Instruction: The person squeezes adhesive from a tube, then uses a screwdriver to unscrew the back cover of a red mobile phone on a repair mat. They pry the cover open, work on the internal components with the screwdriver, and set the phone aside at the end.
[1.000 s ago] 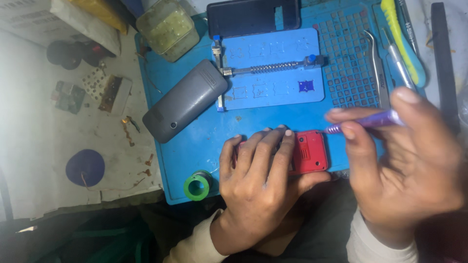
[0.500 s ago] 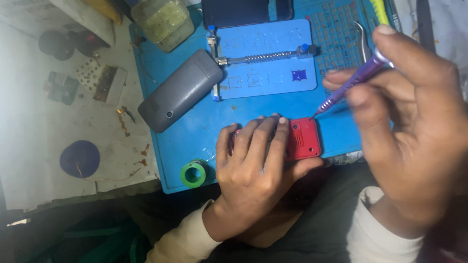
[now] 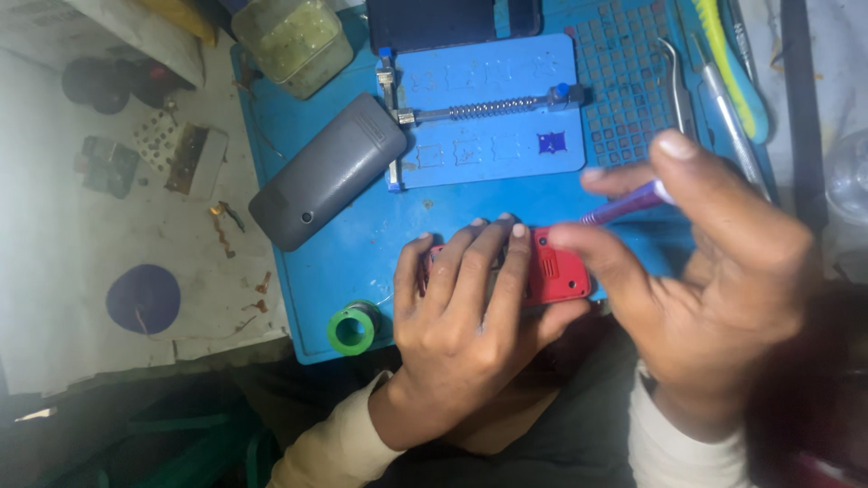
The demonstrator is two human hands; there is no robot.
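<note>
The worktop (image 3: pixel 63 271) is pale and stained, and most of the work sits on a blue repair mat (image 3: pixel 362 244) laid across it. On the mat's upper half lies a lighter blue board holder (image 3: pixel 493 108) with a spring clamp across it. A grey phone (image 3: pixel 327 172) lies tilted, touching the holder's left edge. A pair of tweezers (image 3: pixel 674 81) and a yellow-green pry tool (image 3: pixel 734 63) rest near the mat's right side.

The left hand (image 3: pixel 470 316) lies flat and closed over a small red phone (image 3: pixel 551 267) at the mat's near edge, fingers spread across its top and thumb underneath, so only the phone's right end shows. The right hand (image 3: pixel 714 289) is pinched shut around a slim purple tool (image 3: pixel 624 203), thumb and forefinger gripping the shaft; the tip points toward the red phone's right end but is hidden behind the fingers, so contact cannot be told.

A green solder spool (image 3: pixel 351 330) sits just beside the left wrist at the mat's edge.

Risks, as I judge them: the red phone overhangs the near edge, so a hard push from the tool could slide it off into the lap. The tip could skid off the casing into the left fingertips close by. The wrist could also nudge the spool off the mat.
</note>
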